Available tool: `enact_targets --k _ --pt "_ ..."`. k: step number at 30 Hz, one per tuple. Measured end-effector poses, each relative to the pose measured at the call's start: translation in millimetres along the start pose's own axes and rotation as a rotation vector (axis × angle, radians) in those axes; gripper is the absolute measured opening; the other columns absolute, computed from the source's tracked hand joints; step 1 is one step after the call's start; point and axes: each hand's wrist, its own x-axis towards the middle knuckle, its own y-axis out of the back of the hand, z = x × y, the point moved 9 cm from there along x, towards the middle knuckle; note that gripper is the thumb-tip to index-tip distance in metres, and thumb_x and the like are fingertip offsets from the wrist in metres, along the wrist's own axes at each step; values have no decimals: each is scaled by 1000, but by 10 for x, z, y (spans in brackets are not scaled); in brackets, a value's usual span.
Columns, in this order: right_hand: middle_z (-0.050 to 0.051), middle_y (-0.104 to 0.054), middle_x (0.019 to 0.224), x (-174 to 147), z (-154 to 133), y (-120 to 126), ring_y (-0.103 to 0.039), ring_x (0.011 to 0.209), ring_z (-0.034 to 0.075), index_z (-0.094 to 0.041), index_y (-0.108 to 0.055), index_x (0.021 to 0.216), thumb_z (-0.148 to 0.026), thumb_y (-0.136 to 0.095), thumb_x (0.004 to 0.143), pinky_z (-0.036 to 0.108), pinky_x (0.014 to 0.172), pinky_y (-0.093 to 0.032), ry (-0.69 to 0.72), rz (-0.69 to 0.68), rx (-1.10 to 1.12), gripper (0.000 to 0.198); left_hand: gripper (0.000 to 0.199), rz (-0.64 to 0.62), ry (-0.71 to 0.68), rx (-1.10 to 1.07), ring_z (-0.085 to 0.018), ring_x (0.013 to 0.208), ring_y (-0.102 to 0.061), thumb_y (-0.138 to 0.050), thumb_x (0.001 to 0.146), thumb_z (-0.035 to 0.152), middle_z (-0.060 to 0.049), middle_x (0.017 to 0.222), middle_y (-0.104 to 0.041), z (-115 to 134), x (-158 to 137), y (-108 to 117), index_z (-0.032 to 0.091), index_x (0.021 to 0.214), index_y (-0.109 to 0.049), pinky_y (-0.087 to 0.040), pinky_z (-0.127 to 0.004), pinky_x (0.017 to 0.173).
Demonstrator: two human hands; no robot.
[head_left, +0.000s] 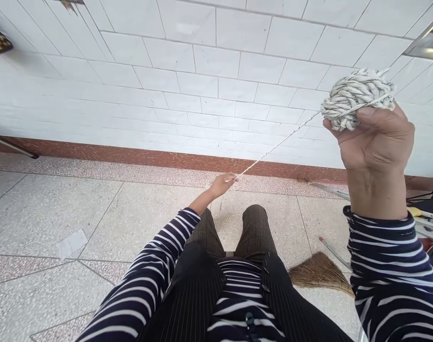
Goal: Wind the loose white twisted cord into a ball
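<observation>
Fingers of the right hand (380,135) are being used to grip a rope bundle (357,92) in front of the tiled wall (197,85); its taut strand (277,145) is being pinched by the left hand (221,185). It is being judged light, soft, best held mid-bundle.

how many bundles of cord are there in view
1. The cord bundle sits in the grip of the raised right hand, before the tiled wall; a taut strand runs down to the left hand. No other shows.
</observation>
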Motion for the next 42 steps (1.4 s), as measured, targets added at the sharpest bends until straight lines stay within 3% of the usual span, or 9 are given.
enact_targets --k 6,11,17,20,23,27,33,37,42 --pt "4 -68 93 102 152 109 -65 88 24 -25 -64 75 -17 -78 50 45 72 -59 8 47 226 30 32 -3 112 -218 -19 82 -69 -72 80 44 -8 89 -76 -169 -16 -81 15 91 -77 -58 -33 79" --pt "1 -67 84 144 280 172 -66 78 18 -21 -58 69 -14 -72 46 36 67 -58 -35 105 265 28 26 -78 23 0 -15 70 -61 -67 80 42 0 69 -66 -137 -100 -122 17 70 -67 -52 -28 71" --pt "4 -68 90 139 221 194 -67 88 24 -24 -63 73 -18 -79 49 45 74 -58 -4 86 193 29 24 -22 86 -64 -17 77 -68 -71 80 41 -4 83 -75 -198 -184 -28 17 83 -73 -54 -29 75" --pt "9 -70 104 168 238 293 -64 103 36 -32 -68 81 -31 -86 58 58 76 -57 20 98 13 29 36 -75 130 -198 -20 82 -72 -81 73 39 -6 92 -78 -217 -265 -52 16 100 -76 -58 -32 79" --pt "9 -68 101 224 366 426 -66 100 33 -30 -67 83 -28 -84 59 54 75 -57 22 155 17 30 34 -125 99 -162 -18 77 -72 -83 71 40 -5 95 -79 -178 -354 -55 18 97 -79 -59 -31 78" --pt "7 -66 92 269 553 522 -63 83 23 -26 -68 80 -14 -76 54 46 72 -56 9 193 132 30 32 -7 127 -248 -18 71 -70 -81 74 46 -7 82 -77 -192 -427 83 15 82 -78 -61 -33 75" --pt "2 -62 80 204 689 736 -62 77 18 -22 -65 72 -9 -68 49 40 67 -56 4 288 157 27 44 270 165 -668 -21 86 -74 -88 72 48 -10 88 -76 -254 -464 454 12 93 -76 -62 -34 80" --pt "1 -62 84 99 746 744 -64 79 17 -19 -66 76 -10 -69 50 37 68 -57 -33 300 166 28 42 383 220 -744 -16 75 -73 -87 74 46 -7 82 -74 -343 -451 605 12 94 -73 -57 -26 65" --pt "2 -60 79 62 535 624 -62 75 16 -20 -69 77 -7 -67 53 37 65 -56 70 230 158 27 42 340 197 -700 -16 77 -72 -85 75 46 -7 83 -74 -317 -402 513 12 95 -71 -58 -27 69"
